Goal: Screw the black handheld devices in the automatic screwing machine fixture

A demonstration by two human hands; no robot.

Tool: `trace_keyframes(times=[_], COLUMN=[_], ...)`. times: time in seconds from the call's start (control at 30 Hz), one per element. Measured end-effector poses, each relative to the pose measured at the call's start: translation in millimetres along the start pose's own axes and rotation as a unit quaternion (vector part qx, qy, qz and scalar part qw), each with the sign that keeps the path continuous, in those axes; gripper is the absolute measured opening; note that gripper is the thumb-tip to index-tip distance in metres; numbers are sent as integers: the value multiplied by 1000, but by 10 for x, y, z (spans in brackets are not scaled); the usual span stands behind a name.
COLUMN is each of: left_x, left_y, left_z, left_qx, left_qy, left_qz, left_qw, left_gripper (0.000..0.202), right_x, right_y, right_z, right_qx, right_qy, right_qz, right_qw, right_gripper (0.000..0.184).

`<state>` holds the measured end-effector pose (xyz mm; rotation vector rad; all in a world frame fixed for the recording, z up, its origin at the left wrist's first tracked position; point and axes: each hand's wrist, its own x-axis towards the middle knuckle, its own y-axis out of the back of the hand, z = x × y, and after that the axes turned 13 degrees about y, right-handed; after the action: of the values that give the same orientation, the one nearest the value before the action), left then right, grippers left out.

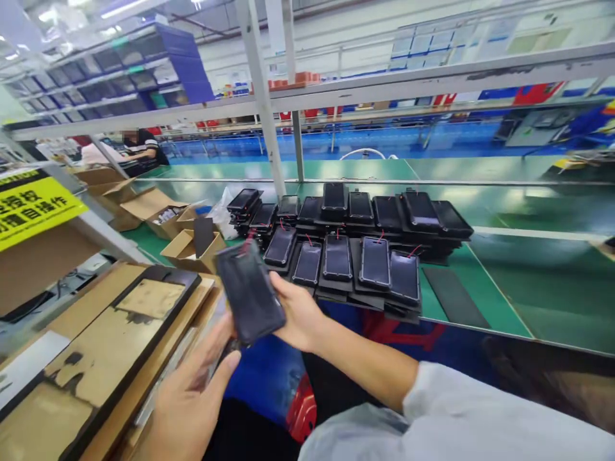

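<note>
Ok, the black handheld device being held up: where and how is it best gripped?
Probably by both long edges of the black handheld device, coming from its near end: it's a flat slab held slanted, and red wires show at the far end.

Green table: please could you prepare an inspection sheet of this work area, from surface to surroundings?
Surface: green table, shiny, crossed by a pale strip.
Job's things: one black device in hand, blurred; more devices stacked in rows on the table.
Clutter: open cardboard boxes and plastic bag beside the stacks.
Hands: right hand grips the device's side; left hand at its lower end, grip unclear.
Cables: short red wires on several devices.
Surroundings: blue drawers; another person behind.
</note>
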<state>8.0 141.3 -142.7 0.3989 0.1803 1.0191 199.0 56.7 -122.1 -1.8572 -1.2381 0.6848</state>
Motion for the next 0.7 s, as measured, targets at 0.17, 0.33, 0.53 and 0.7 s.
trace_keyframes(times=[0.17, 0.33, 0.53, 0.7], left_x=[1148, 2115, 2096, 1949], left_y=[-891, -1879, -2184, -2189], left_z=[336, 398, 285, 373], left_qx=[223, 407, 440, 431], left_qy=[-106, -116, -132, -147], left_qz=[5, 2, 42, 66], left_qw=[969, 906, 887, 888], left_gripper=[33, 80, 77, 76], right_x=[-866, -1519, -1661, -1540], right_y=[647, 987, 1165, 1318], right_z=[-702, -905, -885, -831], right_qx=[22, 26, 48, 39], right_qy=[76, 51, 12, -56], right_qz=[70, 173, 229, 216], right_qw=[994, 983, 972, 974], right_gripper=[62, 62, 55, 58])
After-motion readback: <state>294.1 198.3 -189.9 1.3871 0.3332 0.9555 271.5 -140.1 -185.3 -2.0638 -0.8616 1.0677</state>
